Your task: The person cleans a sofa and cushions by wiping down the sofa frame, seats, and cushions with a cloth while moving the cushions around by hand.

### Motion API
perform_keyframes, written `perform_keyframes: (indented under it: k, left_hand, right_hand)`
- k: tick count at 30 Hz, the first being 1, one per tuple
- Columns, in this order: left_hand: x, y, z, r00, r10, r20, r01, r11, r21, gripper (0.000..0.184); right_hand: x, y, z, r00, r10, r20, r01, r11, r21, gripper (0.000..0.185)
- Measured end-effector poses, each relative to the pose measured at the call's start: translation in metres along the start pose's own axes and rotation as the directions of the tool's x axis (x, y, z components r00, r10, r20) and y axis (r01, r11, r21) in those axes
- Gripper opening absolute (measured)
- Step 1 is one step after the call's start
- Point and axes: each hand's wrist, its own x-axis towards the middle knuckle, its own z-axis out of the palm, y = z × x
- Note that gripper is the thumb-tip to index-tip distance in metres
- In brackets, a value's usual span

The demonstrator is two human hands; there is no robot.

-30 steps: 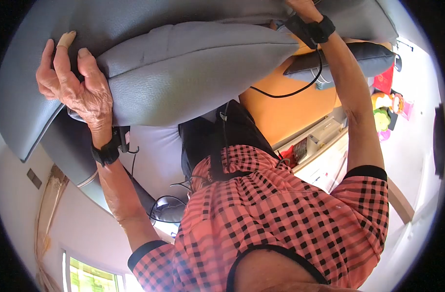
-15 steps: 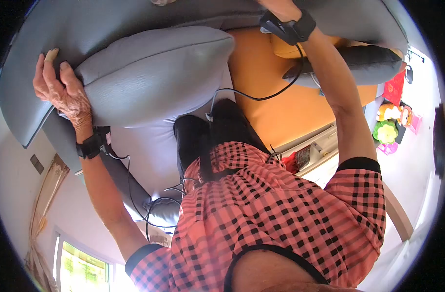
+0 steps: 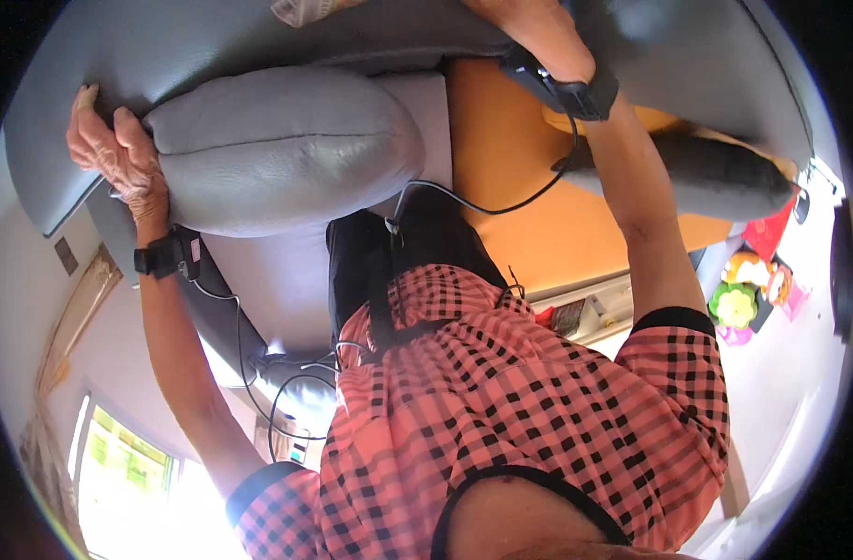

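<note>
My left hand rests at the side of the grey sofa backrest, fingers stretched along it and thumb beside a plump grey cushion. Its fingers look open; whether it presses on the cushion I cannot tell. Over the top of the backrest reaches my right hand, its fingers cut off by the upper edge of the view. A pale, crumpled, translucent-looking thing lies on the backrest at the top; contact with my right hand is not visible. Black bands with cables sit on both wrists.
An orange seat adjoins the grey seat before my legs. A dark grey cushion leans at the right. Black cables hang from the wrists to my waist. Colourful toys stand at far right; a window is lower left.
The view has shifted a little. More of the pale crumpled thing shows at the top, and my right hand sits slightly further into view. My left hand stays beside the cushion, which appears turned slightly.
</note>
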Motion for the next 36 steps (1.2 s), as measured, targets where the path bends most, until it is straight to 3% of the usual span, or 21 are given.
perform_keyframes:
  k: [4, 17, 22, 25, 27, 29, 31, 33, 36]
  left_hand:
    - [-0.003, 0.002, -0.001, 0.997, -0.072, 0.022, 0.071, 0.997, 0.035, 0.045]
    - [0.005, 0.015, -0.004, 1.0, -0.03, -0.01, 0.03, 0.999, 0.043, 0.046]
    - [0.021, 0.042, -0.023, 0.996, -0.084, -0.011, 0.083, 0.993, -0.081, 0.039]
    - [0.035, 0.077, -0.024, 0.999, 0.048, 0.023, -0.043, 0.981, -0.188, 0.033]
    - [0.036, 0.101, -0.043, 0.937, 0.274, 0.219, -0.148, 0.874, -0.463, 0.028]
    - [0.017, 0.132, -0.067, 0.887, 0.278, 0.368, 0.008, 0.789, -0.615, 0.028]
    - [0.008, 0.157, -0.094, 0.87, 0.318, 0.377, -0.018, 0.784, -0.62, 0.032]
    - [-0.001, 0.172, -0.123, 0.795, 0.308, 0.523, 0.086, 0.796, -0.599, 0.036]
    - [-0.02, 0.186, -0.141, 0.829, 0.256, 0.497, 0.123, 0.784, -0.608, 0.038]
  right_hand:
    - [0.0, 0.0, 0.008, 1.0, -0.003, -0.01, 0.004, 0.998, 0.057, 0.033]
    - [0.02, -0.014, -0.022, 0.993, 0.052, 0.102, -0.052, 0.999, -0.006, 0.032]
    - [0.029, -0.017, -0.037, 0.979, 0.051, 0.196, -0.031, 0.994, -0.102, 0.029]
    - [0.012, 0.041, -0.033, 0.944, 0.015, 0.331, 0.021, 0.994, -0.106, 0.033]
    - [0.012, 0.047, -0.045, 0.919, 0.023, 0.394, 0.03, 0.991, -0.13, 0.037]
    - [0.014, 0.039, -0.056, 0.88, 0.056, 0.471, 0.012, 0.99, -0.141, 0.039]
    - [0.023, 0.024, -0.06, 0.837, 0.026, 0.547, 0.035, 0.994, -0.101, 0.041]
    - [0.037, 0.0, -0.054, 0.771, -0.02, 0.636, 0.06, 0.997, -0.042, 0.042]
    - [0.056, -0.049, -0.024, 0.668, -0.137, 0.731, 0.127, 0.989, 0.068, 0.045]
